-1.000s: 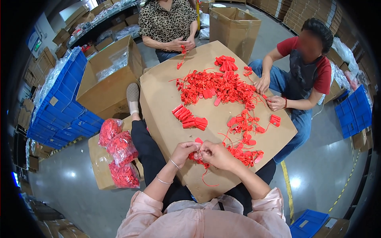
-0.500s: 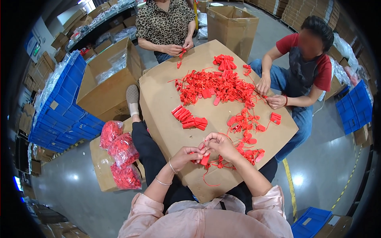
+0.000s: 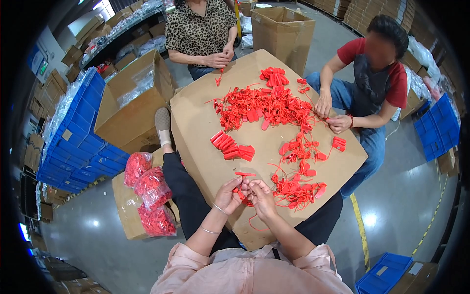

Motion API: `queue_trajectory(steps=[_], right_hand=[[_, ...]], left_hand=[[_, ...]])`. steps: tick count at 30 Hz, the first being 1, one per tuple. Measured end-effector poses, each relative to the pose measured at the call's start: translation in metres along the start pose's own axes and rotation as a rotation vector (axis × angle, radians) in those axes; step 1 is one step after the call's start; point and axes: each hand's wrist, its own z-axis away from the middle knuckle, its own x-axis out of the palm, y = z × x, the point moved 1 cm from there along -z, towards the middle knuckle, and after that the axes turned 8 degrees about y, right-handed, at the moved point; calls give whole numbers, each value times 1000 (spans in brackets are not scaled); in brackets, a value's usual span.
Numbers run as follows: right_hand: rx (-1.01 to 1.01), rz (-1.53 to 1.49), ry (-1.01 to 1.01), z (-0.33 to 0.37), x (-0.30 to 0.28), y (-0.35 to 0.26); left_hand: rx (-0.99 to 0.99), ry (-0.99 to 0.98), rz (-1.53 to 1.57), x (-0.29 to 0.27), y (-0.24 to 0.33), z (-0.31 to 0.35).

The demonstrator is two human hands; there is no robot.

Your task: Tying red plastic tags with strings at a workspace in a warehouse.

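Over the near edge of the cardboard-topped table [image 3: 196, 147], my left hand [image 3: 227, 198] is closed on a small red plastic piece with a cord. Close beside it, my right hand [image 3: 261, 198] pinches at the red cord, its fingertips almost touching the left ones. A thin red bar [image 3: 245, 174] shows just beyond my fingertips; how it joins the held piece is unclear. A loop of red cord [image 3: 250, 224] hangs below my hands. Right of them lies a tangle of corded red pieces [image 3: 298, 191]. A row of cordless red pieces [image 3: 232, 148] lies farther ahead.
A large corded red heap [image 3: 274, 110] covers the table's far middle. Two co-workers, one across [image 3: 200, 34] and one at the right [image 3: 374, 73], handle red cords. Filled plastic bags [image 3: 154, 188], an open carton [image 3: 132, 112] and blue crates [image 3: 73, 137] stand left.
My hands have drawn slightly nearer to me, and my right hand has turned and lowered. The red bar now shows beyond the fingertips. The co-worker across has shifted their hands.
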Motion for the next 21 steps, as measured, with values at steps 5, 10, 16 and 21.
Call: queue_trajectory(steps=[5,10,16,21], right_hand=[[-406,314,50,-4,-7,3],[-1254,1301,-109,17,12,-49],[-1414,1409,-340,17,24,-73],[-1341,1334,-293,13,21,-68]], left_hand=[[193,5,-168,2,-4,3],[397,110,-520,10,-4,13],[502,61,-694,10,-2,16],[531,65,-744,12,-1,18]])
